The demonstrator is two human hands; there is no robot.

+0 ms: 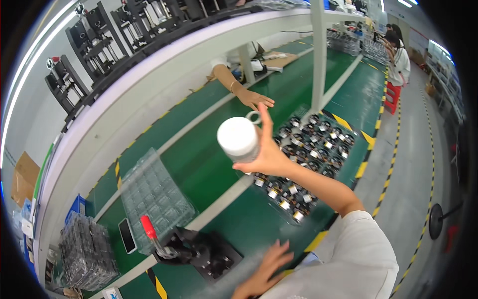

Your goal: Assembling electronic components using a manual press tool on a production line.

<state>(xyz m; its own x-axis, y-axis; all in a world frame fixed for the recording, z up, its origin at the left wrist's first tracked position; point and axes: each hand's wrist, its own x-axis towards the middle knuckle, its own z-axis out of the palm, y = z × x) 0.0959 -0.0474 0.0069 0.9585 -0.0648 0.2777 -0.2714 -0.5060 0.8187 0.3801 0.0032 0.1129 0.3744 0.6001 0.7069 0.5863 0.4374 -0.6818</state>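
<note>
My right hand point(269, 158) is wrapped round a cup point(238, 137) with a round white lid and a paler grey body, held up above the green bench. A small white loop point(254, 117) shows beside the lid. My left hand point(269, 266) is low at the near edge, slightly blurred, its fingers apart and nothing in it. Left of it stands a black clamp fixture point(209, 254) with a red-tipped lever point(148, 226). Beyond the cup, a co-worker's hand point(253, 97) reaches over the bench from the far side; whether it touches the cup I cannot tell.
A tray of several small black parts point(313, 144) lies right of the cup. At left are a clear compartment tray point(157, 192), a phone point(127, 235) and stacked clear trays point(87, 251). A white post point(318, 55) and a shelf with black fixtures point(97, 40) rise overhead.
</note>
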